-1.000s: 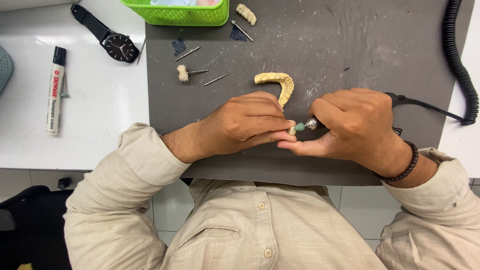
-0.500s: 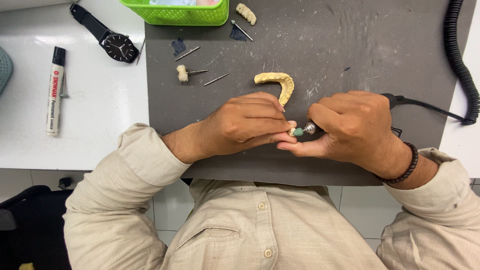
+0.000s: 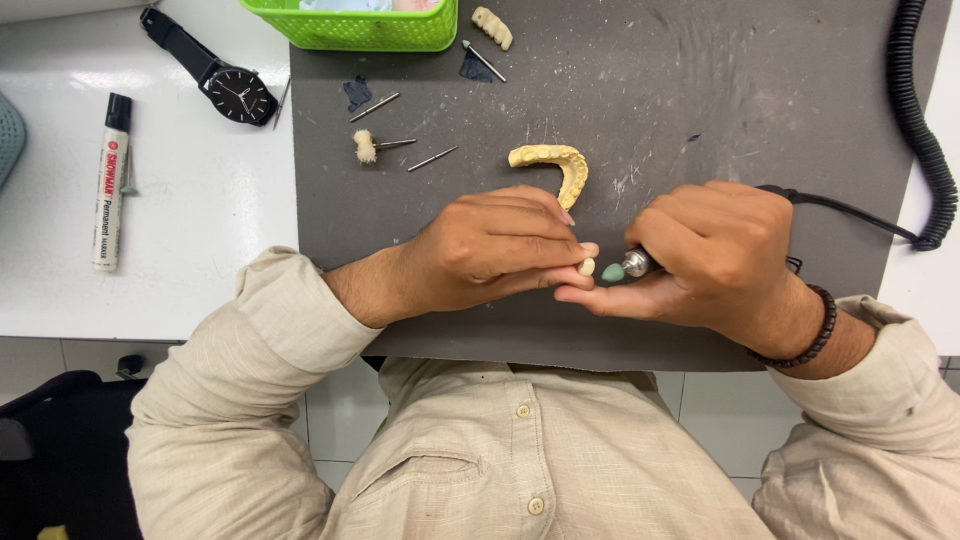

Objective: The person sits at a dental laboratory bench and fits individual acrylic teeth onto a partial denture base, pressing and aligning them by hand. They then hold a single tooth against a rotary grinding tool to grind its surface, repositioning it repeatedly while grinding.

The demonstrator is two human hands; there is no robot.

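Since the earlier frames almost nothing has shifted: both hands stay together at the centre of the frame, and the green tip has only drawn very slightly away from the piece. The left hand [image 3: 490, 250] pinches a small cream tooth-shaped piece [image 3: 586, 267] between thumb and fingertips, and the right hand [image 3: 715, 255] is clenched around a rotary handpiece [image 3: 636, 263] whose small green polishing point [image 3: 613, 272] sits just beside that piece. The piece is pale, rounded and smooth-looking, mostly hidden by the fingers. Just above the hands a yellowish arch-shaped dental cast [image 3: 555, 168] lies on the scuffed dark grey mat [image 3: 700, 90], with loose burs [image 3: 400, 145] further up and left. Beyond, a green basket [image 3: 350, 30], a black wristwatch [image 3: 225, 80] and a marker pen [image 3: 108, 180] rest on the white bench [image 3: 190, 260]; a coiled black cable [image 3: 915, 120] runs down the upper right.
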